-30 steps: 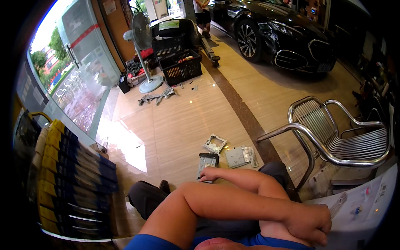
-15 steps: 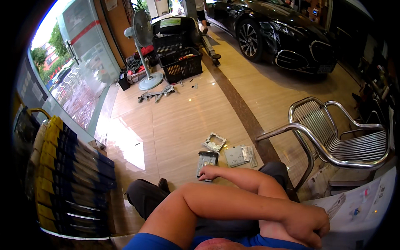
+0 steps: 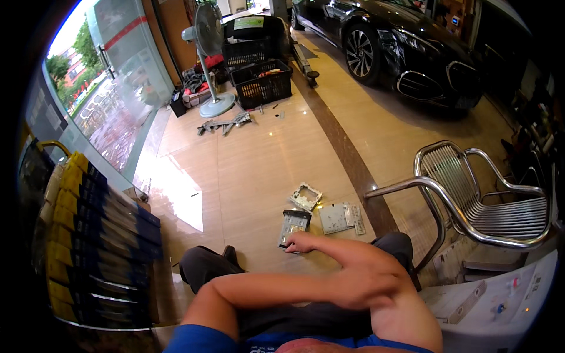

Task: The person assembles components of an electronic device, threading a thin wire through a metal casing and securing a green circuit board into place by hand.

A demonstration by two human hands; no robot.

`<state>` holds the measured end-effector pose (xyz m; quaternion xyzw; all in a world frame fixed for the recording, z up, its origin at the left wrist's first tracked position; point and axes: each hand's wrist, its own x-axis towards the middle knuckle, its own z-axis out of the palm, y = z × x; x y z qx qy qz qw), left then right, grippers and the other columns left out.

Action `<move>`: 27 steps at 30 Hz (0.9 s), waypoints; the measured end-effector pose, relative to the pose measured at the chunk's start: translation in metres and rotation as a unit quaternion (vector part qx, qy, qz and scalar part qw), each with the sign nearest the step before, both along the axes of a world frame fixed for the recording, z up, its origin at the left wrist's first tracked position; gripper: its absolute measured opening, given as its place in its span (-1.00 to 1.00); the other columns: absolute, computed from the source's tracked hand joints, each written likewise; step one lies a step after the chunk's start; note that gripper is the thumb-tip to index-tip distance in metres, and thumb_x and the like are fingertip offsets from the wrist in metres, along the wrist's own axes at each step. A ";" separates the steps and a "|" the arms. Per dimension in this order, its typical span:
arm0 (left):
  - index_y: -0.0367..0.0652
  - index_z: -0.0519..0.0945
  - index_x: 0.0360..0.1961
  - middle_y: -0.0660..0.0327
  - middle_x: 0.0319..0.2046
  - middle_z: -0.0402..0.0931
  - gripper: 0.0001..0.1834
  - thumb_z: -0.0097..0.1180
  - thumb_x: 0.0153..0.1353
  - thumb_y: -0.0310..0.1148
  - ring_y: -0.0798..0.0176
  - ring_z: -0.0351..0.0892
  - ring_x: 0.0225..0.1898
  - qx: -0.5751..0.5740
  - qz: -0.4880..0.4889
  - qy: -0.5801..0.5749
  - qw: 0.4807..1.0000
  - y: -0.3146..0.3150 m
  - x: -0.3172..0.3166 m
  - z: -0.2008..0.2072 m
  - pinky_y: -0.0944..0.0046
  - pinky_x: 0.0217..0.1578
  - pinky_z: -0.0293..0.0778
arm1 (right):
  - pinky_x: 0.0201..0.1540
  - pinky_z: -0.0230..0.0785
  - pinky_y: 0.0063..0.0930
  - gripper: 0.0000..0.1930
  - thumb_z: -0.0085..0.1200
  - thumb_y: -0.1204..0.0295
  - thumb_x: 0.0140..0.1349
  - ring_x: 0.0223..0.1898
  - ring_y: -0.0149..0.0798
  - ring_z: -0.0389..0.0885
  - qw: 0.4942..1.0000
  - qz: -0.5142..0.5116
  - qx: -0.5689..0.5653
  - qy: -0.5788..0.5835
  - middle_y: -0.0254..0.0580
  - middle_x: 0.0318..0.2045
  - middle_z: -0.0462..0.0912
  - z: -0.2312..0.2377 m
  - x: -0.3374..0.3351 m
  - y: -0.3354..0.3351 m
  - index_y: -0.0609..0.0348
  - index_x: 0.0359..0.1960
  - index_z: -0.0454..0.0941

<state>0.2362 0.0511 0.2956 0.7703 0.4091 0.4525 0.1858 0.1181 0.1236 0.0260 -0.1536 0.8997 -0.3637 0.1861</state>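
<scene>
My right hand (image 3: 301, 242) reaches down to a flat, box-shaped metal unit (image 3: 292, 223) with a black front edge, which lies on the floor. Its fingers are curled at the unit's near edge and look closed on it. My left hand (image 3: 368, 287) is stretched across my body, over my right arm near the elbow; motion smears its fingers. Just beyond the unit lies a pale square frame (image 3: 306, 196) with an open middle. To the right of it rest a flat metal cover plate (image 3: 334, 220) and a narrow slotted strip (image 3: 356, 218).
A tubular metal chair (image 3: 482, 200) stands at the right, above a white panel (image 3: 500, 300). Stacked yellow-and-blue packages (image 3: 100, 241) fill the left side. Farther off are metal brackets (image 3: 226, 124), a standing fan (image 3: 216, 105), black crates (image 3: 262, 82) and a black car (image 3: 400, 53).
My left hand has moved left, from beyond my right arm at the far right to over that arm. My right hand stays at the metal unit. The view has shifted slightly.
</scene>
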 end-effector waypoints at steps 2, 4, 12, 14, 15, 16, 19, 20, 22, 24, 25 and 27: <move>-0.29 0.55 -0.20 -0.06 -0.14 0.50 -0.69 0.22 0.05 -0.34 -0.10 0.48 -0.06 -0.005 0.117 0.133 0.984 -0.017 -0.044 -0.056 0.02 -0.08 0.42 | -0.18 0.46 -0.18 -0.64 0.17 0.09 0.11 -0.26 0.01 0.66 1.000 -0.027 -0.003 0.009 0.05 -0.35 0.68 -0.021 0.007 0.006 0.14 -0.29 0.69; -0.24 0.59 -0.29 -0.02 -0.20 0.53 -0.81 0.17 0.05 -0.43 -0.06 0.51 -0.12 -0.119 0.205 0.149 0.960 -0.045 -0.086 -0.100 0.06 -0.12 0.44 | -0.19 0.46 -0.22 -0.70 0.16 0.14 0.11 -0.32 -0.11 0.66 0.991 -0.063 -0.104 -0.062 -0.02 -0.39 0.69 -0.046 0.005 0.007 0.11 -0.32 0.69; -0.31 0.62 -0.37 0.00 -0.52 0.59 -0.80 0.16 0.17 -0.34 0.13 0.58 -0.48 -0.341 0.518 -0.146 0.770 -0.093 -0.215 -0.217 0.18 -0.39 0.46 | -0.29 0.44 -0.02 -0.67 0.01 0.18 0.24 -0.37 0.12 0.62 0.989 -0.100 0.091 0.057 0.11 -0.43 0.63 0.011 -0.017 0.015 0.20 -0.49 0.60; -0.32 0.62 -0.38 0.00 -0.52 0.60 -0.79 0.16 0.16 -0.34 0.09 0.60 -0.47 -0.386 0.521 -0.205 0.733 -0.093 -0.221 -0.252 0.18 -0.38 0.47 | -0.21 0.42 -0.01 -0.67 0.02 0.19 0.25 -0.29 0.15 0.60 0.988 -0.138 0.061 0.040 0.13 -0.40 0.62 0.013 -0.009 0.024 0.24 -0.42 0.58; -0.32 0.62 -0.38 -0.02 -0.51 0.60 -0.79 0.15 0.16 -0.34 0.08 0.61 -0.46 -0.395 0.531 -0.168 0.731 -0.094 -0.220 -0.267 0.18 -0.37 0.47 | -0.20 0.42 -0.01 -0.68 0.02 0.20 0.25 -0.28 0.16 0.59 0.987 -0.140 0.067 0.042 0.13 -0.40 0.62 0.011 -0.006 0.028 0.25 -0.41 0.57; -0.32 0.63 -0.38 -0.03 -0.51 0.61 -0.80 0.15 0.15 -0.35 0.07 0.61 -0.46 -0.401 0.541 -0.128 0.728 -0.097 -0.218 -0.280 0.18 -0.36 0.48 | -0.19 0.42 -0.02 -0.69 0.01 0.21 0.26 -0.28 0.16 0.59 0.986 -0.141 0.074 0.047 0.13 -0.39 0.62 0.010 -0.004 0.030 0.25 -0.39 0.56; -0.26 0.66 -0.32 -0.05 -0.41 0.63 -0.81 0.12 0.14 -0.37 -0.05 0.63 -0.37 -0.435 0.509 -0.117 0.733 -0.109 -0.210 -0.300 0.13 -0.30 0.50 | -0.17 0.40 -0.02 -0.71 0.00 0.24 0.28 -0.25 0.15 0.58 0.989 -0.128 0.065 0.035 0.11 -0.38 0.61 0.020 0.002 0.022 0.24 -0.41 0.53; -0.23 0.67 -0.29 -0.05 -0.37 0.63 -0.81 0.11 0.14 -0.37 -0.09 0.63 -0.33 -0.437 0.495 -0.113 0.743 -0.108 -0.207 -0.302 0.10 -0.27 0.50 | -0.18 0.40 -0.01 -0.72 0.00 0.24 0.28 -0.25 0.15 0.57 0.989 -0.126 0.072 0.021 0.09 -0.38 0.61 0.018 0.005 0.021 0.23 -0.41 0.52; -0.19 0.66 -0.22 -0.05 -0.32 0.63 -0.78 0.10 0.15 -0.36 -0.11 0.62 -0.27 -0.451 0.477 -0.108 0.747 -0.101 -0.205 -0.304 0.08 -0.22 0.50 | -0.18 0.40 -0.01 -0.73 0.00 0.24 0.28 -0.25 0.15 0.57 0.990 -0.123 0.066 0.032 0.09 -0.39 0.60 0.014 0.009 0.022 0.23 -0.40 0.51; -0.16 0.65 -0.16 -0.05 -0.27 0.63 -0.75 0.08 0.15 -0.36 -0.13 0.60 -0.21 -0.467 0.463 -0.101 0.746 -0.100 -0.201 -0.305 0.05 -0.16 0.50 | -0.18 0.39 0.00 -0.74 0.00 0.25 0.27 -0.25 0.14 0.56 0.991 -0.117 0.054 0.044 0.08 -0.39 0.59 0.017 0.010 0.018 0.22 -0.39 0.50; -0.14 0.64 -0.11 -0.07 -0.25 0.62 -0.72 0.07 0.16 -0.37 -0.13 0.60 -0.18 -0.500 0.445 -0.088 0.738 -0.100 -0.199 -0.304 0.05 -0.13 0.49 | -0.18 0.38 -0.02 -0.78 0.00 0.28 0.28 -0.23 0.14 0.55 0.992 -0.112 0.056 0.028 0.06 -0.37 0.59 0.020 0.010 0.017 0.19 -0.31 0.51; -0.11 0.58 0.01 -0.12 -0.15 0.58 -0.64 0.04 0.17 -0.37 -0.15 0.57 -0.09 -0.548 0.402 -0.085 0.729 -0.101 -0.198 -0.307 0.02 -0.05 0.46 | -0.17 0.37 -0.04 -0.80 -0.01 0.30 0.29 -0.22 0.13 0.53 0.993 -0.101 0.060 0.011 0.04 -0.34 0.59 0.023 0.011 0.017 0.16 -0.23 0.52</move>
